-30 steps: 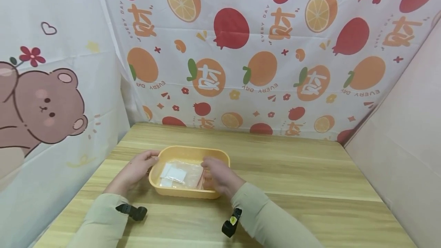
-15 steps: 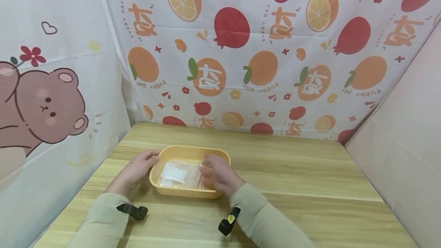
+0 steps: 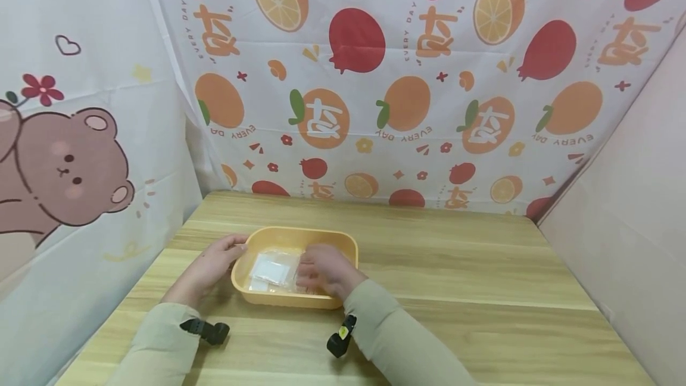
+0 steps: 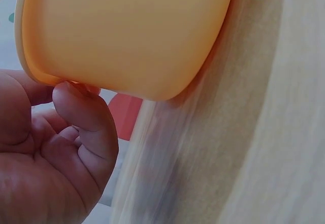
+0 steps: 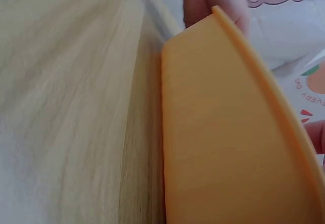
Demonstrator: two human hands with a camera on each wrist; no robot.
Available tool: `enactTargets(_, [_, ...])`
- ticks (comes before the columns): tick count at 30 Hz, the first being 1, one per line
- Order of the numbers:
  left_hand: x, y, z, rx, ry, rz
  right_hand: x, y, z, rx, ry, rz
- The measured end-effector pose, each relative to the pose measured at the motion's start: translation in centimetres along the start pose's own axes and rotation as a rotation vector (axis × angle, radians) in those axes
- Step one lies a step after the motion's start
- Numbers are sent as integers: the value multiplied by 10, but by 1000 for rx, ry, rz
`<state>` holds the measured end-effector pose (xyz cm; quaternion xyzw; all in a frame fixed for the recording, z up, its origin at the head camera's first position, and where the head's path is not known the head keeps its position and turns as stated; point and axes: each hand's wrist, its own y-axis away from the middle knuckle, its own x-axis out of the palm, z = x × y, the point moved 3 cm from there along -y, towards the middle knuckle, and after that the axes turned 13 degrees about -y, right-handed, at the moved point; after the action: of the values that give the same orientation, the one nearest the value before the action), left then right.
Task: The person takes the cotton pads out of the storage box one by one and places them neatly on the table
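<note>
Wood-grain table before a fruit-print curtain: I watch remotely, left hand gripping a yellow tray, right hand blurred at clear bags, its grip I cannot tell.

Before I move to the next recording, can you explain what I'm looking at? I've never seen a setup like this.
No machine here: a person works bare-handed. The wide picture comes from a camera worn on the head; the two close ones, from small black cameras strapped to the wrists.

On the light wood-grain table stands a yellow-orange, rounded rectangular tray with clear plastic packaging and white rectangular patches inside. The left hand holds the tray's left end, as the left wrist picture shows close up. The right hand reaches inside, over the packaging; it is blurred, so its grip cannot be told. The right wrist picture shows mainly the tray's outer side.
</note>
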<state>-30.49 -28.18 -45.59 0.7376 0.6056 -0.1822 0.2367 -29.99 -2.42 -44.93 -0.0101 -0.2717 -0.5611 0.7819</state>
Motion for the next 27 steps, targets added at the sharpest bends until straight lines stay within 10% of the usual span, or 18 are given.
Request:
enactTargets(11, [0, 1, -5, 7, 14, -2, 6, -6, -4, -5, 310, 24])
enactTargets(27, [0, 3, -7, 3, 22, 0, 12, 0, -5, -48, 376, -47])
